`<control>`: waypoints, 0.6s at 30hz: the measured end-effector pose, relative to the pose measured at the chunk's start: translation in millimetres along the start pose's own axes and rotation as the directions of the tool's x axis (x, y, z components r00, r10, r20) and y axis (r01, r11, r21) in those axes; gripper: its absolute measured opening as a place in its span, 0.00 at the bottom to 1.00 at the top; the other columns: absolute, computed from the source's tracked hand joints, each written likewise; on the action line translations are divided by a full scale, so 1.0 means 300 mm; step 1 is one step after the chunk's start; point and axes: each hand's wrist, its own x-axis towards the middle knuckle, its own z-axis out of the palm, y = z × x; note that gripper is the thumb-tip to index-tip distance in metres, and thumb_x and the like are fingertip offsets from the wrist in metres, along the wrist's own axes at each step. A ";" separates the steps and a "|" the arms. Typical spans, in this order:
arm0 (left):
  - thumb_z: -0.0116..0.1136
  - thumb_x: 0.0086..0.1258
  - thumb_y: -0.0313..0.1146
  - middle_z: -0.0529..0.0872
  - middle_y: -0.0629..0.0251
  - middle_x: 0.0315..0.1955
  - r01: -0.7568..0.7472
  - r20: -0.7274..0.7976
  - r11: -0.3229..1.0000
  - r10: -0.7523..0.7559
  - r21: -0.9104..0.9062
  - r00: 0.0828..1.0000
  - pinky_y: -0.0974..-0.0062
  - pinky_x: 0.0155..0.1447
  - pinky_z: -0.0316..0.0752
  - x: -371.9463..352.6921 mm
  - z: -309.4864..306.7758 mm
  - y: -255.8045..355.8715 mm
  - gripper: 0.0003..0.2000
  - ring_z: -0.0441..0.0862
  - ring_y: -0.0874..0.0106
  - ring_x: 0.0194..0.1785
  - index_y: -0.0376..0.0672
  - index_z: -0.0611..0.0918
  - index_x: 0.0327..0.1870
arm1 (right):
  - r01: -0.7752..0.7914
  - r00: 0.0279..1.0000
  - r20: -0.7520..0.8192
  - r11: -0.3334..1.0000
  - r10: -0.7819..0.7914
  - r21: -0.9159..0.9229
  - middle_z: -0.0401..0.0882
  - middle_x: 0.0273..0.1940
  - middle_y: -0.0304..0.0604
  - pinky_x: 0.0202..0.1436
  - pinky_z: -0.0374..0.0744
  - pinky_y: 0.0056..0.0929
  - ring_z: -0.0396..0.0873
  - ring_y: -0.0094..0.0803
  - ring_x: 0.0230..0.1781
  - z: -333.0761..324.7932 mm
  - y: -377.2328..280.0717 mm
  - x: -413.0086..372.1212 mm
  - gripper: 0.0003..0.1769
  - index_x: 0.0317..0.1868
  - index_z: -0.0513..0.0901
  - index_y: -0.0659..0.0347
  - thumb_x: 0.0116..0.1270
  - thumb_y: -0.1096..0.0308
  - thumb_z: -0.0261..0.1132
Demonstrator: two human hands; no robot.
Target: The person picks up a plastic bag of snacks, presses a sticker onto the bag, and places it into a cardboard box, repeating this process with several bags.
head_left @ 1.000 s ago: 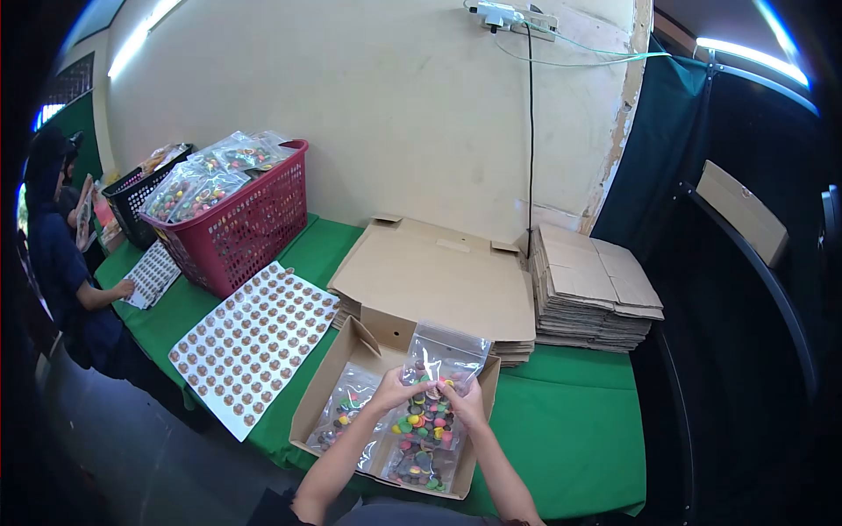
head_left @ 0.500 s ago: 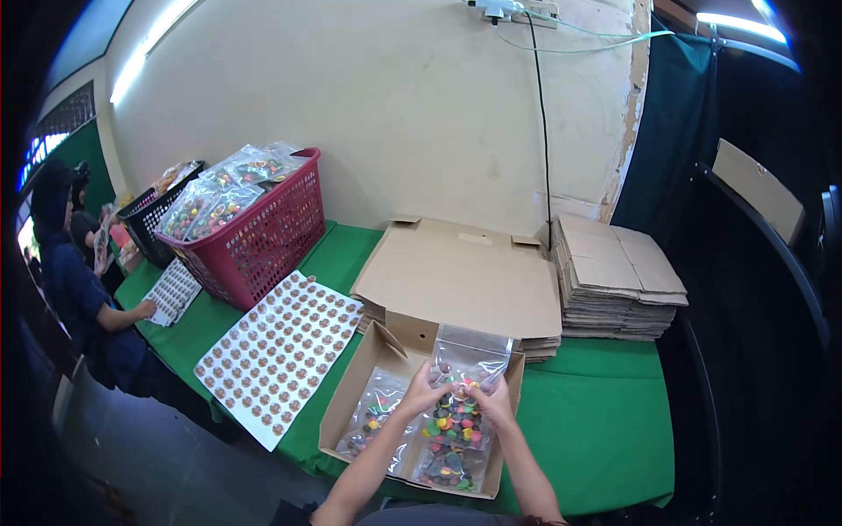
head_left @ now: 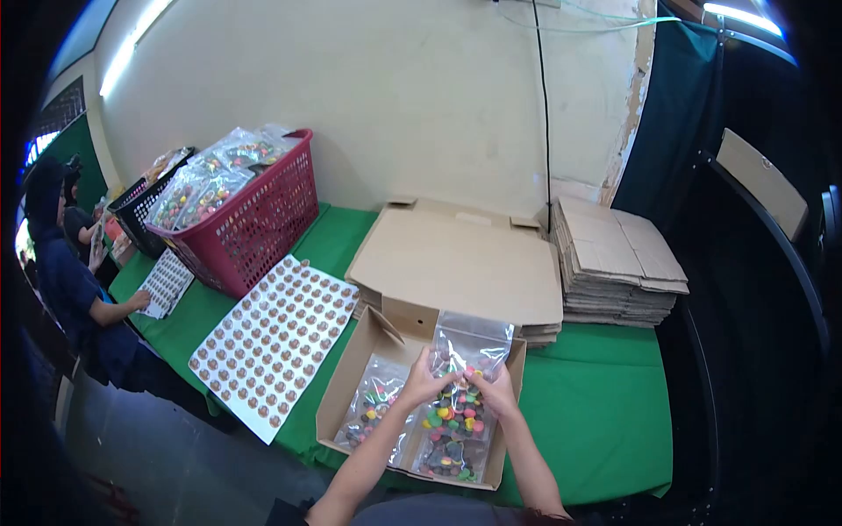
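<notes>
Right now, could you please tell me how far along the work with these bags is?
Apparently partway: bags of colourful round pieces already lie in the open box. In hand is another filled bag, held by the left hand and right hand. Left, it seems, are the heaped bags in the red basket and the many round stickers on the white sheet.

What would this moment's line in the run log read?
left hand: holding clear bag | right hand: holding same bag | bag: over open box | printed sheet: beside box | red basket: behind sheet
</notes>
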 end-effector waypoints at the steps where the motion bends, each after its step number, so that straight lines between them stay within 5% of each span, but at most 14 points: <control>1: 0.66 0.47 0.31 0.73 0.59 0.40 -0.036 -0.017 0.998 0.035 -0.047 0.999 0.77 0.48 0.68 0.003 0.002 -0.012 0.28 0.71 0.74 0.45 0.36 0.64 0.47 | -0.022 1.000 -0.005 1.000 0.022 -0.003 0.70 0.38 0.43 0.37 0.74 0.22 0.73 0.26 0.36 0.000 -0.002 -0.004 0.26 0.44 0.64 0.66 0.48 0.69 0.68; 4: 0.65 0.48 0.29 0.74 0.58 0.39 -0.034 -0.034 0.999 0.033 -0.025 0.999 0.77 0.47 0.68 0.010 0.005 -0.040 0.27 0.72 0.73 0.44 0.34 0.63 0.48 | 0.041 0.998 0.047 0.997 -0.044 0.064 0.70 0.43 0.44 0.45 0.73 0.25 0.72 0.29 0.44 0.002 -0.015 -0.009 0.27 0.49 0.61 0.66 0.50 0.76 0.64; 11: 0.63 0.51 0.28 0.72 0.63 0.40 0.042 -0.050 0.999 -0.043 -0.008 0.998 0.78 0.45 0.69 -0.004 0.012 -0.029 0.22 0.72 0.75 0.43 0.39 0.65 0.45 | -0.016 0.988 0.151 0.996 0.002 0.092 0.69 0.44 0.47 0.44 0.73 0.26 0.72 0.29 0.44 -0.027 -0.015 -0.024 0.30 0.48 0.60 0.63 0.45 0.77 0.67; 18: 0.63 0.50 0.27 0.74 0.58 0.42 0.016 0.083 0.994 -0.008 -0.105 0.997 0.79 0.41 0.71 -0.030 0.007 0.033 0.27 0.74 0.74 0.43 0.38 0.61 0.49 | -0.030 0.999 -0.011 1.000 0.030 -0.007 0.72 0.37 0.45 0.37 0.75 0.23 0.74 0.28 0.36 -0.013 -0.060 -0.035 0.31 0.45 0.61 0.65 0.44 0.71 0.70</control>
